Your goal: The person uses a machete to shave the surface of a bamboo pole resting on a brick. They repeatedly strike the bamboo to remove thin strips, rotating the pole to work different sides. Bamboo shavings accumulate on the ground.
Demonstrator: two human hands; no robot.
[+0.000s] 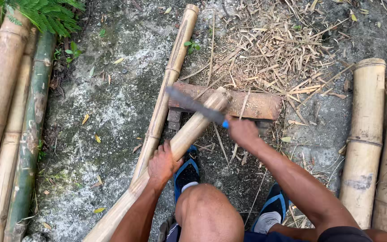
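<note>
My left hand [163, 162] grips a pale bamboo pole [191, 132] that slants from the lower left up to a brown wooden block [256, 104], where its cut end rests. In my right hand [242, 132] is a blue-handled machete [193, 105], fingers closed round the handle. Its grey blade, blurred by motion, lies across the pole's end and points left. My bare knee [208, 215] and blue sandals [187, 172] are below.
A second thin bamboo pole [169, 76] lies beside the held one. Thick bamboo poles [5, 112] lie along the left, and two thick sections [364, 134] on the right. Bamboo shavings [274, 49] litter the concrete ground behind the block.
</note>
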